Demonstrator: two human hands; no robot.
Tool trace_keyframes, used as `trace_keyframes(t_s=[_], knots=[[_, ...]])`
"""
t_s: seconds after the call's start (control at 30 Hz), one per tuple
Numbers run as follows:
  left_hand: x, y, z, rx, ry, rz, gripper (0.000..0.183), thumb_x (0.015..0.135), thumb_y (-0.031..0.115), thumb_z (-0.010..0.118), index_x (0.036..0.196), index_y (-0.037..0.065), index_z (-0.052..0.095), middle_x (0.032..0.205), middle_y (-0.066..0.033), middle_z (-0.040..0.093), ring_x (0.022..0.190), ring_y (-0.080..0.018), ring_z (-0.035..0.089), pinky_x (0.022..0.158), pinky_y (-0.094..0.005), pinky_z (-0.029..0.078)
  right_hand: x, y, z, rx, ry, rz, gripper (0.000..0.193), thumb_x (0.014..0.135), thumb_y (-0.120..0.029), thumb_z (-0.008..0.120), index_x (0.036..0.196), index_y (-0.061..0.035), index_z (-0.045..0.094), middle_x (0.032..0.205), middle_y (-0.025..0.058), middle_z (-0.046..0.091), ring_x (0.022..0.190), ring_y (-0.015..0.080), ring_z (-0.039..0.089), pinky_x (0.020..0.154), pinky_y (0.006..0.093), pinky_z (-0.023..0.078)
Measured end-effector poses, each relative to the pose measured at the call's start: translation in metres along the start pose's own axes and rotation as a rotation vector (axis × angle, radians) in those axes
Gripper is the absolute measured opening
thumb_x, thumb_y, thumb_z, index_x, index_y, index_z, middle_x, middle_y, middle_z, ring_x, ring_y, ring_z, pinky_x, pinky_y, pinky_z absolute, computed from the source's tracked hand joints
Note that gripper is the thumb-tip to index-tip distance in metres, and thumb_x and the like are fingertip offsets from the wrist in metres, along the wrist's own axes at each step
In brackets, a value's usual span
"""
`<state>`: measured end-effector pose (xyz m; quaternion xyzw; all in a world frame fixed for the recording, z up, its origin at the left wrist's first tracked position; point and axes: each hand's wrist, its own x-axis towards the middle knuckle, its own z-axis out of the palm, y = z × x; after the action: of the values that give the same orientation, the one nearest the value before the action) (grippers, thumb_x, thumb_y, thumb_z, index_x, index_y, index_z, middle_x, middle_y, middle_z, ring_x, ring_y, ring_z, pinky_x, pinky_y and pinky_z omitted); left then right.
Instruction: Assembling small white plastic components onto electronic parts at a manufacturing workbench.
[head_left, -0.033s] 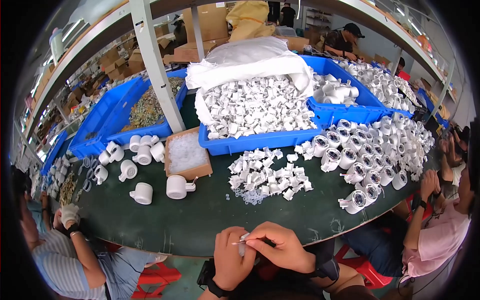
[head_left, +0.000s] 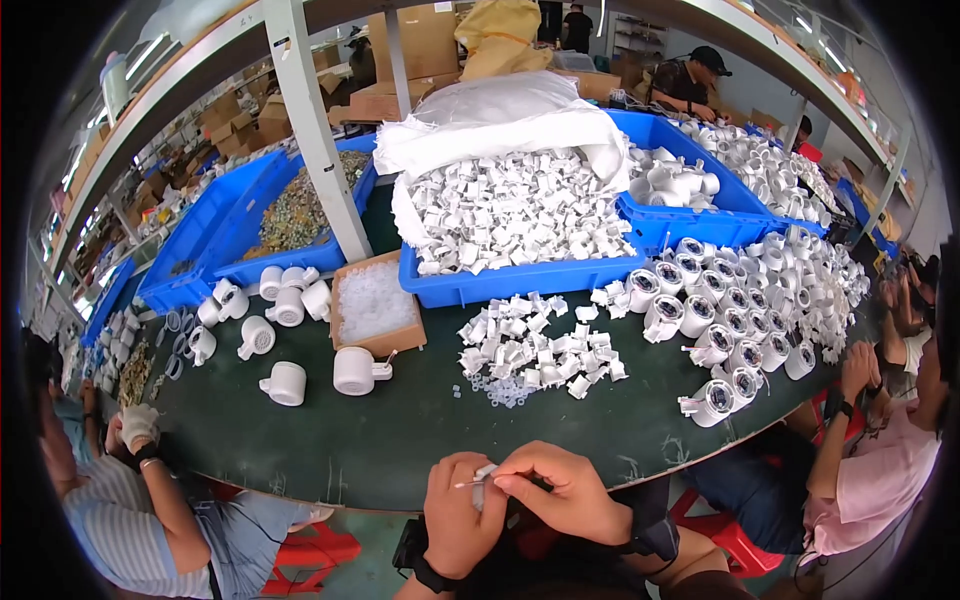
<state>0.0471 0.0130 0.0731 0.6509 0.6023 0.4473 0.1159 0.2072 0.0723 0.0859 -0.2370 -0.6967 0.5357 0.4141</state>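
Just in front of the table's near edge, my left hand (head_left: 462, 520) is closed around a small white plastic piece (head_left: 485, 474). A thin pale end, perhaps a wire, pokes out beside its fingers. My right hand (head_left: 565, 495) pinches the same piece from the other side with thumb and fingertips. Fingers cover most of it, so its full shape is hidden. Beyond both hands lie a loose pile of white plastic clips (head_left: 540, 345) and small translucent rings (head_left: 503, 391). Farther left stand two white round housings with side spouts, the nearer-right one being a white housing (head_left: 355, 372).
A blue crate (head_left: 520, 284) holds a white sack of clips. Beside it sits a cardboard box (head_left: 378, 346) of translucent bits. White round units (head_left: 712, 400) crowd the right side. A metal post (head_left: 318, 140) rises at the back left. Co-workers sit at both sides.
Both hands keep hold of the small white piece, and its thin pale end has shifted slightly left and up. Everything else stays put apart from a tiny shift of the view.
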Motion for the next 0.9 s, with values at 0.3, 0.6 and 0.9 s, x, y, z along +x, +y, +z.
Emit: trace_keyframes(t_s=[0.3,0.6,0.9], knots=[[-0.014,-0.046,0.009,0.005,-0.044,0.099,0.025,0.082,0.011,0.068,0.105,0.003,0.063,0.109,-0.0132,0.062,0.089,-0.0351,0.058,0.078,-0.0432,0.048,0.009,0.029,0.032,-0.399,0.019,-0.113,0.029,0.081,-0.007,0.081,0.109,-0.0083,0.075,0.102,0.0052,0.053,0.097,0.0207,0.050,0.085,0.0303,0.043],[-0.034,-0.072,-0.002,-0.155,-0.011,-0.029,0.014,0.089,0.006,0.064,0.102,0.000,0.064,0.103,-0.0148,0.066,0.091,-0.0333,0.064,0.081,-0.0392,0.052,-0.003,0.045,0.039,0.272,0.096,0.369,0.008,0.095,0.003,0.069,0.103,0.0030,0.069,0.095,0.0066,0.069,0.080,0.0116,0.064,0.074,0.0249,0.054],[-0.033,-0.077,-0.004,-0.240,-0.013,-0.011,0.011,0.094,0.004,0.058,0.102,-0.003,0.063,0.103,-0.0171,0.066,0.092,-0.0314,0.063,0.081,-0.0387,0.051,-0.009,0.068,0.058,0.184,0.142,0.282,0.008,0.097,0.003,0.065,0.104,0.0007,0.067,0.097,0.0015,0.067,0.087,0.0065,0.062,0.076,0.0236,0.052]])
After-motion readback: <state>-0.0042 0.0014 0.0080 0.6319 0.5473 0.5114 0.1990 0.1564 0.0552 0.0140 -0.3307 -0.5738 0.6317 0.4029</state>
